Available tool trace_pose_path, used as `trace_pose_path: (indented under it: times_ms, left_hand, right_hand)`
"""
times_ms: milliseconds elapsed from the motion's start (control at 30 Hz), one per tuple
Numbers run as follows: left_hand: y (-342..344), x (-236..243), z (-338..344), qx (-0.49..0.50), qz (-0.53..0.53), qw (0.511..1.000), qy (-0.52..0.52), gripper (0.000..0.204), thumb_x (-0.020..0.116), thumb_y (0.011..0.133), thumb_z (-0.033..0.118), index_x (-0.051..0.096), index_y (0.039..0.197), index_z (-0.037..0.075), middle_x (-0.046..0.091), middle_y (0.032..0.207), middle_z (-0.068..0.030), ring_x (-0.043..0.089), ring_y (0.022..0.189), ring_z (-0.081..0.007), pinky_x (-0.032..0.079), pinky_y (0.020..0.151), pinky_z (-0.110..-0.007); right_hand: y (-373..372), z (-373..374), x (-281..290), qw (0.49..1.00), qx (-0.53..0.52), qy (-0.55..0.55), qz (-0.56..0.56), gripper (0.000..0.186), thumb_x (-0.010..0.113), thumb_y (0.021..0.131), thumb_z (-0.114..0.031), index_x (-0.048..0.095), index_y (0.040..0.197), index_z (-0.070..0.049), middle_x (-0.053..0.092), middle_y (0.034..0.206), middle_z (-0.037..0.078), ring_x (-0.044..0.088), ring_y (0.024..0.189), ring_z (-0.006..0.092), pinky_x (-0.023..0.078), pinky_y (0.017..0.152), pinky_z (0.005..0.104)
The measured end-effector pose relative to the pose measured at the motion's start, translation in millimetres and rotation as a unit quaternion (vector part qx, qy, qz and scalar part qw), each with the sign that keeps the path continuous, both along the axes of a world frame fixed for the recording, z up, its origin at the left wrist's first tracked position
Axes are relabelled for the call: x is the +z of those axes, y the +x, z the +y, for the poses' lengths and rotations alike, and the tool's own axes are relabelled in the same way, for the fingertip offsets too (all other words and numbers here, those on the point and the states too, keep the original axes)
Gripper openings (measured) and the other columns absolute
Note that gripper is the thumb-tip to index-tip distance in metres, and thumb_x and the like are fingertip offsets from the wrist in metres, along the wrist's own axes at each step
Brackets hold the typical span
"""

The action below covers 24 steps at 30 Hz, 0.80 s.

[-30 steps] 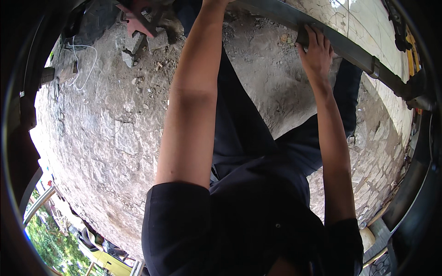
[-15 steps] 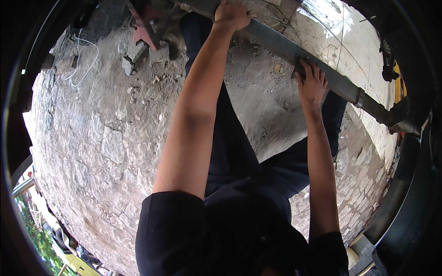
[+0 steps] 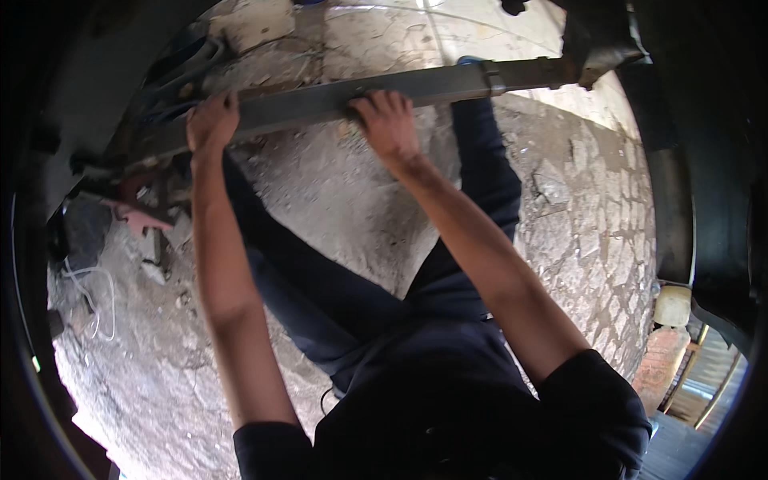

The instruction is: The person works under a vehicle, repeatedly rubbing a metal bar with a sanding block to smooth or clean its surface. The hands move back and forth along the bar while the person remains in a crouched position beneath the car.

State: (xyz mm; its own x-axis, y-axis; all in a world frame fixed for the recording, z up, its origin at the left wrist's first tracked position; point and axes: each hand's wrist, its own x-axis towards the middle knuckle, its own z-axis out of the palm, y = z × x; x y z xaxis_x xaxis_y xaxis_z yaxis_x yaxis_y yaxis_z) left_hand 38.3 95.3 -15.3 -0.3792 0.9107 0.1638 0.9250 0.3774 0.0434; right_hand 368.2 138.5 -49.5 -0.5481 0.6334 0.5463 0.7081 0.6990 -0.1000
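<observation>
Gripping a long grey steel bar [image 3: 336,100] lying across the far side: left hand [image 3: 212,122] curled over its edge, right hand [image 3: 388,120] pressing fingers together on top. Leaving open cracked stone ground [image 3: 576,216] at right.

A long grey rectangular metal bar [image 3: 320,100] spans across above the cracked stony ground, slightly tilted.

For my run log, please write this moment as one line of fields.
left hand: grips grey metal bar | right hand: palm on the bar | below: cracked stone ground, white cable
</observation>
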Motion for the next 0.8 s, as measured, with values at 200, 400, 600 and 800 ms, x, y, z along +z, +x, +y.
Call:
trace_pose_path:
  times_ms: [200,400,600,800]
  left_hand:
    - [24,-4,18,0.003,-0.015,0.998,0.055,0.043,0.042,0.098,0.043,0.071,0.104,0.011,0.069,0.106,-0.0158,0.061,0.108,-0.0303,0.037,0.102,-0.044]
    - [28,-2,7,-0.004,-0.029,0.997,0.068,0.042,0.044,0.097,0.042,0.072,0.094,0.012,0.07,0.098,-0.0125,0.062,0.102,-0.0292,0.038,0.101,-0.042]
    - [26,0,5,-0.004,-0.001,0.999,0.034,0.041,0.042,0.099,0.042,0.07,0.104,0.012,0.068,0.107,-0.0125,0.061,0.106,-0.0302,0.037,0.105,-0.043]
    - [24,-7,16,-0.007,-0.011,0.998,0.069,0.042,0.043,0.098,0.042,0.072,0.095,0.012,0.069,0.1,-0.0124,0.061,0.104,-0.028,0.037,0.104,-0.043]
  right_hand:
    - [33,12,13,0.997,0.048,-0.03,0.047,0.027,0.071,0.081,-0.013,0.068,0.107,-0.016,0.06,0.108,0.003,0.055,0.104,0.0277,0.041,0.092,0.0446]
    - [19,-2,11,0.993,0.011,-0.034,0.114,0.018,0.067,0.087,-0.015,0.067,0.104,-0.01,0.064,0.106,0.006,0.058,0.101,0.0289,0.043,0.091,0.0443]
    - [17,11,35,0.979,-0.037,-0.003,0.198,0.024,0.063,0.091,-0.023,0.066,0.112,-0.011,0.066,0.113,0.008,0.059,0.107,0.0297,0.038,0.099,0.0512]
    - [12,-3,0,0.998,0.013,-0.031,-0.052,0.064,0.065,0.089,-0.041,0.043,0.144,-0.017,0.044,0.147,0.007,0.038,0.139,0.0232,0.025,0.116,0.0514]
